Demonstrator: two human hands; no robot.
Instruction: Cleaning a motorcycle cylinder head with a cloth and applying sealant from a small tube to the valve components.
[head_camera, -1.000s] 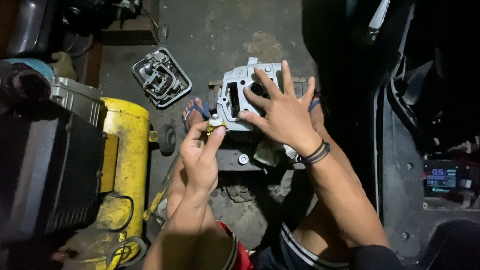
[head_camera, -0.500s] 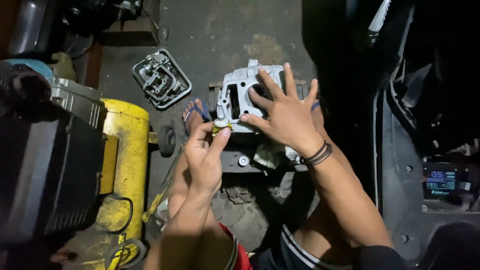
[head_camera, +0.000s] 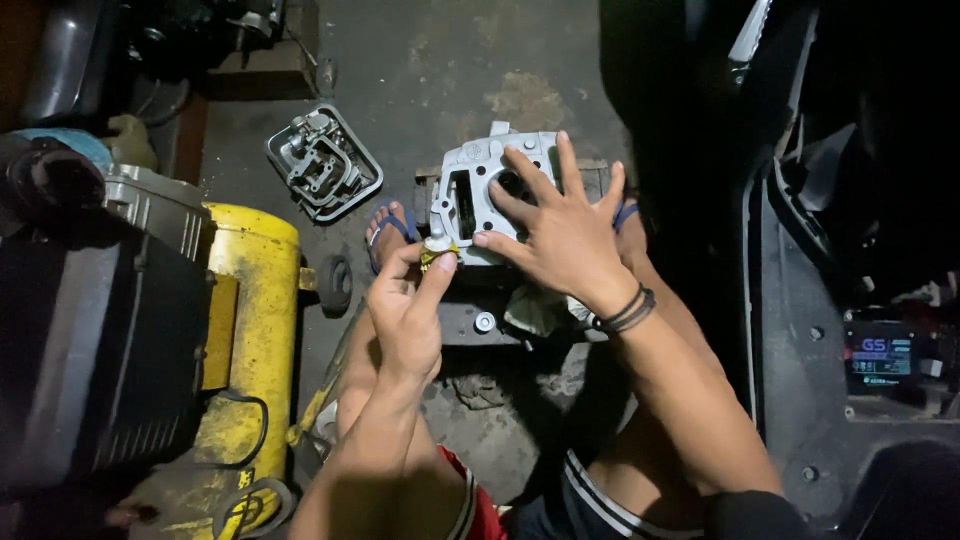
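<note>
Dark wristbands (head_camera: 625, 310), blue sandals (head_camera: 392, 222), red-trimmed striped shorts (head_camera: 520, 505).

Bare concrete floor (head_camera: 450, 70) lies open at the upper middle of the frame, the widest room for a hand. On the left, a yellow tank (head_camera: 250, 330) and a black machine (head_camera: 90, 340) wall things off. A metal tray of parts (head_camera: 323, 162) sits upper left; dark motorcycle bodywork (head_camera: 800, 300) fills the right.

i have one view only, from the camera on my head, looking steeply down past my forearms to the concrete floor (head_camera: 440, 70). it sits close: my left hand (head_camera: 405, 310) and right hand (head_camera: 565, 235) fill the middle, knees at the near edge.
</note>
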